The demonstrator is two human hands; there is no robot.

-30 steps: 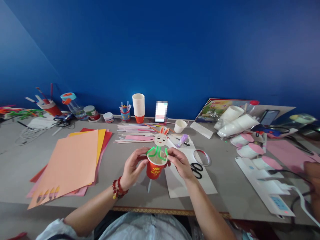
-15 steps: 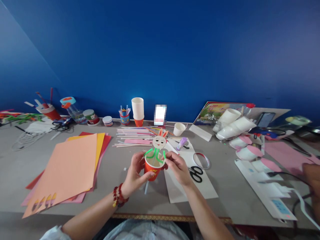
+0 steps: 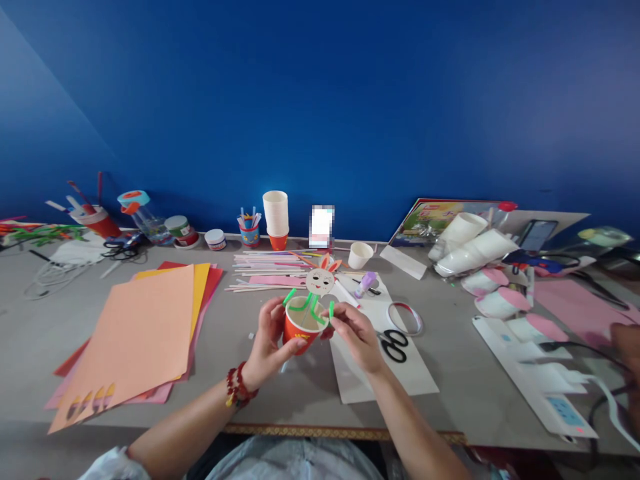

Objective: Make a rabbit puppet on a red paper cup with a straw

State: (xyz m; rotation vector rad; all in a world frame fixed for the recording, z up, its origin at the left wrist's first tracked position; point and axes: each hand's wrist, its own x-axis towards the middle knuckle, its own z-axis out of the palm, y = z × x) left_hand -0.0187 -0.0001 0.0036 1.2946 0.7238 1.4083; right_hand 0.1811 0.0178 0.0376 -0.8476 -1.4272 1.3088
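My left hand [image 3: 269, 343] wraps around a red paper cup [image 3: 301, 329] held above the grey table [image 3: 235, 373]. A paper rabbit face [image 3: 321, 280] with pink ears stands up out of the cup on a stick, with green pipe-cleaner arms [image 3: 306, 305] bent over the rim. My right hand [image 3: 354, 332] pinches the right green arm at the cup's edge. Just beyond my right hand lie black scissors [image 3: 393, 345] on a white sheet [image 3: 385, 357].
Stacked orange, yellow and red paper [image 3: 140, 333] lies at left. Straws and sticks [image 3: 267, 267], a cup stack [image 3: 277, 217], a tape ring [image 3: 406, 317] and a small white cup [image 3: 360, 253] sit behind. White cups and pink cut-outs [image 3: 480, 267] crowd the right, where another person's hand [image 3: 627, 347] shows.
The cup has shifted a little left and tilted, its lower stick now hidden behind my left hand. My right fingers have stayed on the green arm.
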